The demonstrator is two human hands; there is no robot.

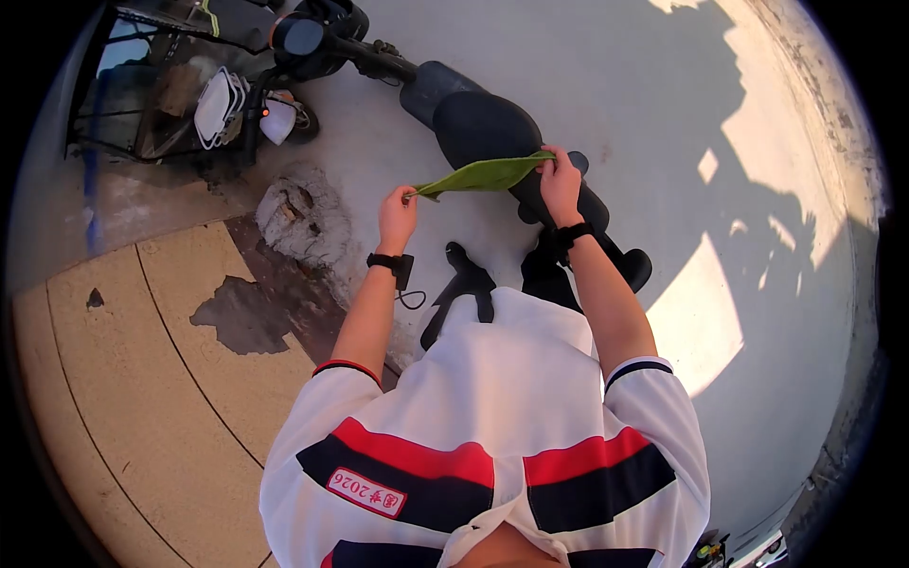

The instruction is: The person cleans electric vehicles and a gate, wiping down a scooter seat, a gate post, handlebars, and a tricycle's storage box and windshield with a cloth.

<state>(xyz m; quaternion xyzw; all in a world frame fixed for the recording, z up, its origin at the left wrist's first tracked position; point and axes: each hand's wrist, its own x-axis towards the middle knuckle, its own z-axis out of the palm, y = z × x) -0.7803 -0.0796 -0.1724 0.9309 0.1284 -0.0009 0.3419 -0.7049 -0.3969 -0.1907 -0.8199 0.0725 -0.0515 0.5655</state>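
A green cloth point(483, 175) is stretched between my two hands, in front of the black seat point(483, 128) of a scooter. My left hand point(398, 220) pinches its left corner, fingers closed. At the other end my right hand point(561, 182) grips the right corner, close to the seat's rear edge. The cloth sags slightly and its left end narrows to a fold. Each wrist wears a black band, and a thin cable loops from the left one.
The scooter's front point(327, 38) points to the upper left. Beside it stands a cart with a black frame point(114, 114) and a white basket point(221, 107). A rough grey stone lump point(303, 216) lies left of my left hand, near tan paving point(123, 379).
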